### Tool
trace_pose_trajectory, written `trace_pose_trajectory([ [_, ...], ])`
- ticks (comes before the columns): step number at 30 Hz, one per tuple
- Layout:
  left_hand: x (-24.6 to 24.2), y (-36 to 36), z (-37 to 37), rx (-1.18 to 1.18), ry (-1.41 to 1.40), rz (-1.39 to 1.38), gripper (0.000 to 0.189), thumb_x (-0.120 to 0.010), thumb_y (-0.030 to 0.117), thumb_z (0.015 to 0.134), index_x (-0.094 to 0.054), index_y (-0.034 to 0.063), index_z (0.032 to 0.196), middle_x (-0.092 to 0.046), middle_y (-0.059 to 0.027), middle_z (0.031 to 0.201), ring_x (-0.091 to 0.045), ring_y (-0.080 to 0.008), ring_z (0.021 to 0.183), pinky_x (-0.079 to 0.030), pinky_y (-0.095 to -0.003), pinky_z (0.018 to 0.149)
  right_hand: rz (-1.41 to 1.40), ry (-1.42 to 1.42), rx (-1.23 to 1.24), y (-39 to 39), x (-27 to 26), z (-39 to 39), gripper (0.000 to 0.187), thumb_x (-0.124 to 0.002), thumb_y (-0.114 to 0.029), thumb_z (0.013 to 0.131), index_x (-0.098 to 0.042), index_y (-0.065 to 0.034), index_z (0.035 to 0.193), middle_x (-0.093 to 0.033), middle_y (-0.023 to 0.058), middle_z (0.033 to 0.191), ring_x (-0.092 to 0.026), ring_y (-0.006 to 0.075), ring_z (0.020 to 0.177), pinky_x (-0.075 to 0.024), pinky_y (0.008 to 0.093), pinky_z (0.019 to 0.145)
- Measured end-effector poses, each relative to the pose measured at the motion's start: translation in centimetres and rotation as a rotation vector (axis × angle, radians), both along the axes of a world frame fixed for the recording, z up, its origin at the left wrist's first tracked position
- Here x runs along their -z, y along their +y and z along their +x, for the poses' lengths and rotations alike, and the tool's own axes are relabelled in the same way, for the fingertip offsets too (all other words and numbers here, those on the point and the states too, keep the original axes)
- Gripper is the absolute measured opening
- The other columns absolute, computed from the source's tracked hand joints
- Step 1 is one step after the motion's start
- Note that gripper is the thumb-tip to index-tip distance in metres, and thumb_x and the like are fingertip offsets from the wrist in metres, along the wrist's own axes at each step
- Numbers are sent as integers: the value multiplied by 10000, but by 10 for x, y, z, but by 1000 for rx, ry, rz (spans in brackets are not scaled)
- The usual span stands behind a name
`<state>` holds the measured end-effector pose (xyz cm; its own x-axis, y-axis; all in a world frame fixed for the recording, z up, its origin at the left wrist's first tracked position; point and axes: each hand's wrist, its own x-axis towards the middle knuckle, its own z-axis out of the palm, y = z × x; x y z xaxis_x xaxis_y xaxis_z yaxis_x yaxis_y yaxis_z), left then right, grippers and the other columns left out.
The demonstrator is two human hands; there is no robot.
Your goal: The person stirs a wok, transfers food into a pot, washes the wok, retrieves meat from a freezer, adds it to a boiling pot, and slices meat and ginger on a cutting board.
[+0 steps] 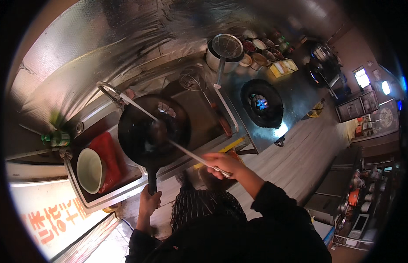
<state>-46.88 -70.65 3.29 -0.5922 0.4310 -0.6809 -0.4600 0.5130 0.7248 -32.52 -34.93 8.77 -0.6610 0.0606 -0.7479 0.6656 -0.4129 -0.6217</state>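
Observation:
My left hand (149,203) grips the handle of a dark wok (131,139), which is held over the sink. From the faucet (108,88) a stream of water falls into the wok. My right hand (223,164) is closed around the long metal handle of a ladle (187,152), whose blurred head lies within the wok's bowl. Whether the ladle touches the wok's bottom cannot be told.
In the left basin, a pale green bowl (89,171) sits beside a red plastic bag (113,164). Right of the sink (204,111) are a lit wok burner (261,103), a strainer (227,46) over a pot, a yellow box (283,68) and several seasoning bowls (259,59).

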Motion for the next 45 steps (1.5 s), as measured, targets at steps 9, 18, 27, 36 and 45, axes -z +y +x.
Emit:
trace_pose_trajectory([
  [9,-3,-11,5,18,-49,2,301,-748,104,950,-505,14,1103,-590,-49,684,-578,-151,513,-473,-323,461,126,-43,-389,38,-32,43,379,-592,-251,1105,-606,-49,1426,-649,75,783,-577,129,530,-464,305,441],
  [18,-11,46,5,-6,-231,73,188,-724,90,962,-552,22,993,-583,-45,696,-562,-145,539,-462,-322,483,271,143,134,-24,80,-4,192,-601,-180,1101,-669,-2,1086,-636,44,730,-591,136,500,-484,283,457],
  [27,-10,-9,-7,186,233,-308,335,-784,205,887,-565,-18,1006,-677,-182,728,-703,-263,561,-567,-433,541,1085,119,-117,-41,0,89,502,-723,-164,960,-640,47,1408,-754,293,1157,-740,473,1055,-591,501,939],
  [36,37,34,-17,43,67,-27,326,-748,194,932,-585,-23,1113,-645,-119,711,-658,-219,568,-534,-374,521,1231,460,-266,-49,16,-17,561,-706,-78,987,-554,27,1517,-697,261,1217,-695,424,1093,-560,475,935],
  [45,56,59,24,-37,-472,420,114,-688,122,970,-630,24,968,-602,-48,696,-583,-144,538,-472,-304,489,1416,410,-570,-72,42,-134,585,-669,-98,1013,-503,-44,1571,-634,218,1146,-700,441,1019,-584,508,877],
])
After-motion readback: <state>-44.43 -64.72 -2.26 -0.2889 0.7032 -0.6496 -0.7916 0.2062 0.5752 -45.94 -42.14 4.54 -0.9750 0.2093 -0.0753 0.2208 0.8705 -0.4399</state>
